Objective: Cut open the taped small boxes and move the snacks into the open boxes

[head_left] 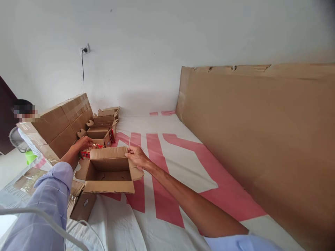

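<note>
An opened cardboard box (pixel 112 176) sits on the covered surface in front of me, its flaps spread and its inside bare. My right hand (pixel 137 157) is closed on its far right corner, gripping the flap edge. Behind the box, my left hand (pixel 84 143) reaches over red packets (pixel 87 153) with its fingers loosely extended. Whether the fingertips touch the packets is hard to make out. More red packets (pixel 112 136) show beside the row of open boxes (pixel 101 130) beyond.
Sealed cartons (pixel 62 122) are stacked at the left, with a person's head (pixel 24 109) behind them. A large cardboard panel (pixel 256 139) stands along the right. Folded cardboard (pixel 83 206) lies near my left arm. A white cable (pixel 44 216) crosses the lower left.
</note>
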A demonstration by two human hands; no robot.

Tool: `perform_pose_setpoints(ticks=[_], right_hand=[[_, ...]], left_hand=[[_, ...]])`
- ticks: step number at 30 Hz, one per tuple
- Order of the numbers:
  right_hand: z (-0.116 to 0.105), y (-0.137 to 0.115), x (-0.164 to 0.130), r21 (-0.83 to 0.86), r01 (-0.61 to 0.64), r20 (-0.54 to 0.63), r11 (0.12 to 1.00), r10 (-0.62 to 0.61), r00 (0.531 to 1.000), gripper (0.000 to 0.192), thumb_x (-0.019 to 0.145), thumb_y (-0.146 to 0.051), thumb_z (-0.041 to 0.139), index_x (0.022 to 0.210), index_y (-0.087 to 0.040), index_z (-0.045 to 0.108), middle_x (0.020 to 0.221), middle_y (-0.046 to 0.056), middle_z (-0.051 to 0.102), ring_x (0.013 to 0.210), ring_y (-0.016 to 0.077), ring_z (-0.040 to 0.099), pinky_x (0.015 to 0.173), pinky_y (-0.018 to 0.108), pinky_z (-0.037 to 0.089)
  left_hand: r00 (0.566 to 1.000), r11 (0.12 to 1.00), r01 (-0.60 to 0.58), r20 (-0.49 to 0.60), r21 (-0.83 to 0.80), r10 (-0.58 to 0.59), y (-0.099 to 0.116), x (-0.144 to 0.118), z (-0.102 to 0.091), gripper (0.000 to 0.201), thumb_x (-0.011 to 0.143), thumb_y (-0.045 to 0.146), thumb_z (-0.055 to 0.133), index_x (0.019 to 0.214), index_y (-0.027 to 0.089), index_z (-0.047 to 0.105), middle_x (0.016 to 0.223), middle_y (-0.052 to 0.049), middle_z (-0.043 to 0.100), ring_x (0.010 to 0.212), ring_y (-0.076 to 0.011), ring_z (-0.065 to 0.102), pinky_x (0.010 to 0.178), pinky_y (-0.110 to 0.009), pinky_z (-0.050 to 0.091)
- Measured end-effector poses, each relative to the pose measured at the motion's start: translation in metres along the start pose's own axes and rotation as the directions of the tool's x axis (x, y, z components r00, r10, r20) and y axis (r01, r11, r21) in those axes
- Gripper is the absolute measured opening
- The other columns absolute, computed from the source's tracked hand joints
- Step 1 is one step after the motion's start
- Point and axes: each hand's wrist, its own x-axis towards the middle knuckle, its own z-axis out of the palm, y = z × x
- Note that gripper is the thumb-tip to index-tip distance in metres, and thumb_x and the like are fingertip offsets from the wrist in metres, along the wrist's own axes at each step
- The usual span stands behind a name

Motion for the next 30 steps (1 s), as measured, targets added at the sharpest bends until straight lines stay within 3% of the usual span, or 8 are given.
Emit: perform_pose_setpoints(ticks=[5,9,13,15,17,21,25,30], right_hand=[[0.019,0.008,0.032,-0.040,-0.021,-0.038,0.999,0.019,0.999,0.005,0.070,-0.025,0.063,0.070,-0.021,0.059,0.069,-0.002,0.065,0.067,0.0156,0.059,0.062,0.025,0.042],[0.021,0.012,0.047,-0.068,-0.040,-0.063,0.997,0.036,0.997,0.005,0.071,-0.024,0.062,0.071,-0.022,0.058,0.069,-0.003,0.064,0.068,0.0151,0.058,0.062,0.025,0.041],[0.035,0.013,0.055,-0.097,-0.043,-0.094,0.994,0.033,0.995,0.005,0.070,-0.022,0.062,0.069,-0.022,0.057,0.068,-0.004,0.064,0.070,0.0151,0.058,0.063,0.025,0.040],[0.048,0.011,0.057,-0.095,-0.040,-0.101,0.995,0.030,0.994,0.004,0.071,-0.021,0.064,0.071,-0.021,0.060,0.071,-0.003,0.066,0.073,0.0161,0.060,0.065,0.026,0.042],[0.063,0.007,0.058,-0.082,-0.043,-0.108,0.996,0.034,0.994,0.003,0.074,-0.021,0.064,0.074,-0.021,0.062,0.075,-0.001,0.070,0.077,0.0174,0.063,0.067,0.026,0.044],[0.083,-0.005,0.056,-0.032,-0.041,-0.082,0.999,0.038,0.996,0.007,0.084,-0.025,0.063,0.087,-0.021,0.068,0.083,0.002,0.074,0.081,0.0195,0.069,0.074,0.030,0.052],[0.073,-0.015,0.038,0.010,0.007,-0.046,1.000,-0.007,0.999,0.024,0.087,-0.030,0.068,0.110,-0.022,0.071,0.096,0.006,0.078,0.092,0.0216,0.073,0.085,0.035,0.057],[0.026,-0.017,-0.009,0.027,0.054,-0.045,0.998,-0.053,0.998,0.035,0.090,-0.036,0.068,0.121,-0.021,0.069,0.110,0.009,0.078,0.098,0.0233,0.074,0.088,0.038,0.059]], left_hand=[[0.997,0.999,-0.018,-0.072,-0.052,0.015,-0.001,-0.009,-0.023,0.045,0.081,0.048,0.077,0.113,0.017,0.082,0.109,-0.012,0.082,0.105,-0.0310,0.076,0.092,-0.037,0.057],[0.987,0.989,-0.096,-0.138,-0.112,0.080,0.016,-0.048,-0.040,0.045,0.091,0.051,0.065,0.117,0.019,0.081,0.117,-0.010,0.082,0.113,-0.0297,0.073,0.101,-0.039,0.056],[0.970,0.944,-0.220,0.047,-0.247,0.238,0.049,-0.097,-0.031,0.061,0.081,0.059,0.078,0.128,0.021,0.077,0.129,-0.010,0.079,0.119,-0.0323,0.072,0.102,-0.041,0.056],[0.946,0.955,-0.266,0.153,-0.129,0.285,0.062,-0.115,-0.016,0.072,0.073,0.053,0.087,0.138,0.026,0.072,0.141,-0.009,0.073,0.130,-0.0335,0.066,0.109,-0.041,0.052],[0.942,0.960,-0.269,0.229,0.074,0.247,0.068,-0.126,0.000,0.071,0.073,0.044,0.090,0.139,0.029,0.070,0.143,-0.008,0.072,0.133,-0.0330,0.064,0.111,-0.040,0.050],[0.968,0.924,-0.152,0.243,0.351,0.066,0.055,-0.128,0.014,0.028,0.086,0.029,0.078,0.114,0.027,0.078,0.118,-0.008,0.080,0.117,-0.0313,0.072,0.099,-0.039,0.054],[0.990,0.901,-0.031,0.140,0.434,-0.034,0.032,-0.123,0.005,0.018,0.096,0.027,0.064,0.107,0.025,0.077,0.120,-0.012,0.077,0.118,-0.0334,0.072,0.096,-0.043,0.054],[0.991,0.888,0.017,0.112,0.460,-0.077,0.022,-0.131,0.005,0.023,0.096,0.029,0.064,0.116,0.028,0.076,0.126,-0.009,0.076,0.123,-0.0308,0.070,0.100,-0.041,0.053]])
